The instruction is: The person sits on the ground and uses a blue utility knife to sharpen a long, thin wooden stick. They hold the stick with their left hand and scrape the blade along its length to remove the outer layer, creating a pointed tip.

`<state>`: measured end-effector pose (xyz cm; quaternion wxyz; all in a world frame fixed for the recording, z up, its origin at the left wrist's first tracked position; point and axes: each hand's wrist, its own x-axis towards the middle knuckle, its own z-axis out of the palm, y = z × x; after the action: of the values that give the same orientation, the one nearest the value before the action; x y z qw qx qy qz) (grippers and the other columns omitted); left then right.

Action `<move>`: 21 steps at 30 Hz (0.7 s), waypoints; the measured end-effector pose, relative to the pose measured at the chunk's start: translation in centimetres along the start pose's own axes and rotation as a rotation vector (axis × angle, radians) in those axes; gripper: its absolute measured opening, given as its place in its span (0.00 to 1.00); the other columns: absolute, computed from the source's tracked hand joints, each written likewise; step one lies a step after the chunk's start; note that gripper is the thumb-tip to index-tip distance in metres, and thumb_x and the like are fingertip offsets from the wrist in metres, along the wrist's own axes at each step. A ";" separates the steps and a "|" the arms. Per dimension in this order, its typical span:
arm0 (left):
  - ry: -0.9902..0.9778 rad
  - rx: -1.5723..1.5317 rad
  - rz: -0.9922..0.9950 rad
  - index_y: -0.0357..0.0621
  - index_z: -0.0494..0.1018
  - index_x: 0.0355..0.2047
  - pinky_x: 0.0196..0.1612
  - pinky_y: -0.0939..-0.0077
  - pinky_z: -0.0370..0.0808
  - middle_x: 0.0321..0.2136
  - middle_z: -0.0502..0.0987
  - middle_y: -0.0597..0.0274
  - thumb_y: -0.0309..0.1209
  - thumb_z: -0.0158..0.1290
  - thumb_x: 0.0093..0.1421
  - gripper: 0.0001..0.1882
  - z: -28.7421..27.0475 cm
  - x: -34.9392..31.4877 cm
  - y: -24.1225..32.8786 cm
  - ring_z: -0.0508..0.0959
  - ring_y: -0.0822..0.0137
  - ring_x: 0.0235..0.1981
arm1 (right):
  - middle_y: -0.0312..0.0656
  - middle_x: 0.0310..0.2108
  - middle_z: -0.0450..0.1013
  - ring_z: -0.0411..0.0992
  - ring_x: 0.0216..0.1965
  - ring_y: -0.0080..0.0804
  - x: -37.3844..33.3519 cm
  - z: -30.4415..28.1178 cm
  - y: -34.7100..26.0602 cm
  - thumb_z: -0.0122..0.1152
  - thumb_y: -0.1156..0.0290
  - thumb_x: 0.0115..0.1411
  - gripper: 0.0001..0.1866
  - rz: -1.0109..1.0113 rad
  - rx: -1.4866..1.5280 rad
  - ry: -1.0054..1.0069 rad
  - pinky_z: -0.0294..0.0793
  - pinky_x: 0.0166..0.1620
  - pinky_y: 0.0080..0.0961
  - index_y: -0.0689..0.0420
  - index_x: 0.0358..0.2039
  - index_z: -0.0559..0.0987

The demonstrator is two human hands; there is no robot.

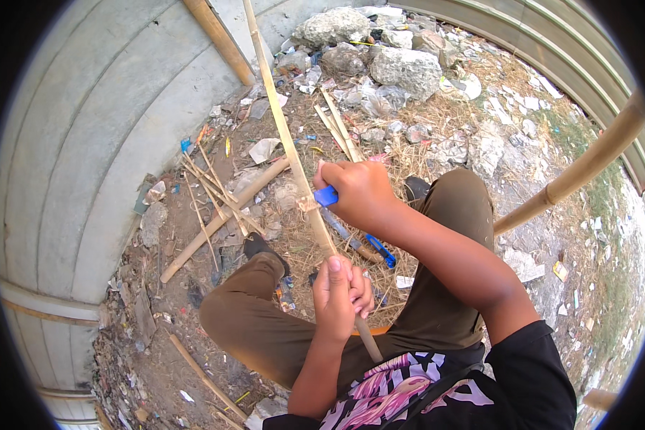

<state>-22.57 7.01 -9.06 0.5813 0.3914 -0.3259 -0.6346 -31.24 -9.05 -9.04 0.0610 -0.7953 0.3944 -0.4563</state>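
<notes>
A long, pale bamboo strip (287, 136) runs from the top of the view down to my lap, its lower end against my trousers. My left hand (339, 294) is closed round its lower part, thumb along the top. Higher up, my right hand (362, 192) grips a blue utility knife (326, 196) against the strip's right edge; its blade is hidden. A curled shaving (308, 204) sits on the strip beside the knife. Between my legs on the ground lie a second blue cutter (380, 251) and a long tool with a dull metal blade (337, 226).
A bamboo pole (222, 222) and several thin bamboo sticks (211, 183) lie ahead to the left. Split bamboo pieces (340, 129) rest beyond my hands. Rocks (406, 73) and litter stand at the back. A grey panel wall (107, 129) rises on the left; a slanting bamboo pole (573, 172) crosses on the right.
</notes>
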 end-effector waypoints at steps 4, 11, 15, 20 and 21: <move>-0.097 -0.091 -0.146 0.51 0.57 0.32 0.13 0.83 0.50 0.14 0.51 0.73 0.50 0.33 0.75 0.20 0.5 -0.3 -0.2 0.51 0.80 0.12 | 0.42 0.20 0.75 0.76 0.24 0.45 3.0 -1.3 1.7 0.68 0.71 0.46 0.07 0.124 -0.010 0.073 0.73 0.27 0.40 0.50 0.26 0.78; -0.126 -0.149 -0.184 0.52 0.58 0.31 0.13 0.82 0.46 0.14 0.51 0.73 0.51 0.33 0.75 0.21 0.8 -0.2 -0.1 0.49 0.81 0.12 | 0.44 0.22 0.77 0.77 0.27 0.47 5.9 -1.9 2.8 0.69 0.69 0.47 0.06 0.182 -0.069 0.024 0.74 0.30 0.40 0.52 0.26 0.80; -0.154 -0.154 -0.195 0.52 0.58 0.30 0.13 0.81 0.46 0.14 0.51 0.73 0.53 0.35 0.74 0.21 0.8 -0.6 0.0 0.49 0.80 0.12 | 0.45 0.20 0.76 0.76 0.24 0.48 9.3 -2.2 3.9 0.65 0.68 0.50 0.03 0.146 -0.138 0.114 0.74 0.29 0.42 0.52 0.24 0.81; -0.174 -0.161 -0.217 0.52 0.58 0.31 0.14 0.81 0.46 0.14 0.50 0.73 0.53 0.36 0.74 0.21 1.2 -0.6 -0.3 0.49 0.80 0.12 | 0.46 0.22 0.77 0.78 0.27 0.49 14.3 -3.3 6.0 0.64 0.65 0.53 0.06 0.293 -0.273 0.104 0.76 0.31 0.44 0.52 0.24 0.83; -0.191 -0.165 -0.222 0.52 0.58 0.31 0.14 0.81 0.46 0.14 0.51 0.73 0.53 0.36 0.74 0.21 1.1 -0.7 -0.5 0.49 0.79 0.12 | 0.50 0.24 0.79 0.80 0.28 0.51 15.6 -4.0 6.1 0.62 0.66 0.53 0.09 0.306 -0.281 0.117 0.79 0.33 0.41 0.56 0.24 0.84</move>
<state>-23.80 7.67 -8.93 0.5041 0.3140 -0.2810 -0.7539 -33.55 -22.80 1.01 -0.0051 -0.6989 0.5732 -0.4278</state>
